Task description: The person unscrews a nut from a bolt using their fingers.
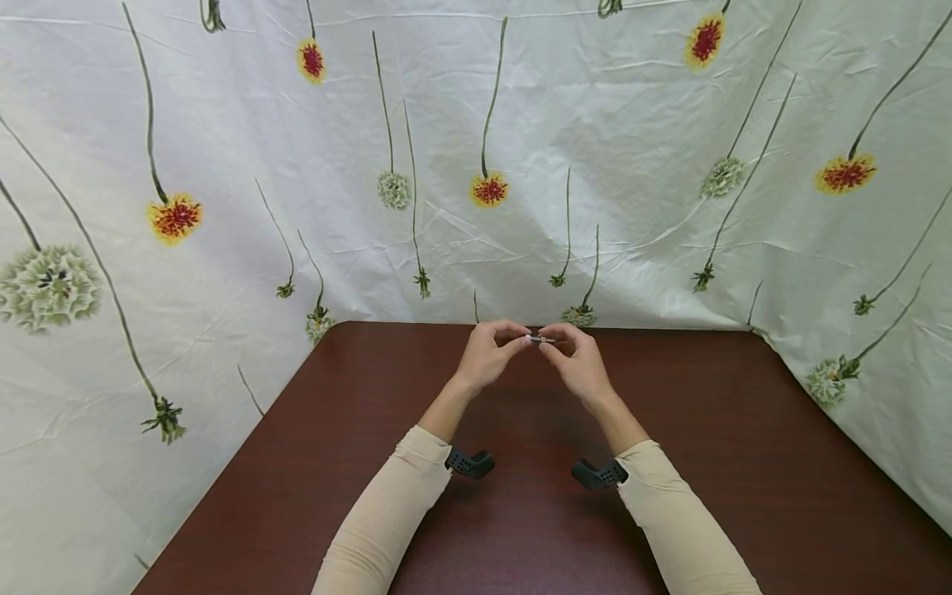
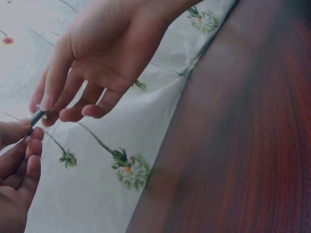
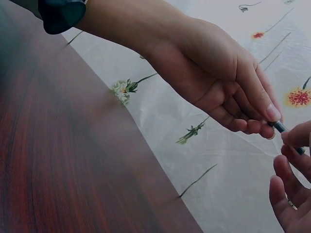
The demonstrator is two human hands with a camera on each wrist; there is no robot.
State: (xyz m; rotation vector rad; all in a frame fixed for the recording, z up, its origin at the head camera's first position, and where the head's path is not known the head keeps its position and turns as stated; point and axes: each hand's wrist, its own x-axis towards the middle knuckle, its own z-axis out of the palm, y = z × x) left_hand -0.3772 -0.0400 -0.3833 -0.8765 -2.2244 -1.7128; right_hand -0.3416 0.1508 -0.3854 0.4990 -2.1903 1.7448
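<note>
A small threaded metal bolt (image 1: 536, 339) is held level between both hands above the far part of the table. Thumb and fingertips of my left hand (image 1: 485, 354) pinch one end of the bolt (image 3: 279, 127), hiding that end. My right hand (image 1: 578, 364) pinches a small light metal nut (image 2: 43, 113) on the bolt's shaft, its fingertips covering most of it. Past the right fingertips the bolt's other end sticks out a little in the head view. Bare thread shows between the two hands in both wrist views.
Below the hands lies a dark red-brown wooden table (image 1: 521, 529). A white cloth (image 1: 446, 99) with printed flowers hangs behind the table and along its sides. Each wrist bears a black band; the left band (image 1: 470, 463) and right band (image 1: 599, 473) jut inward.
</note>
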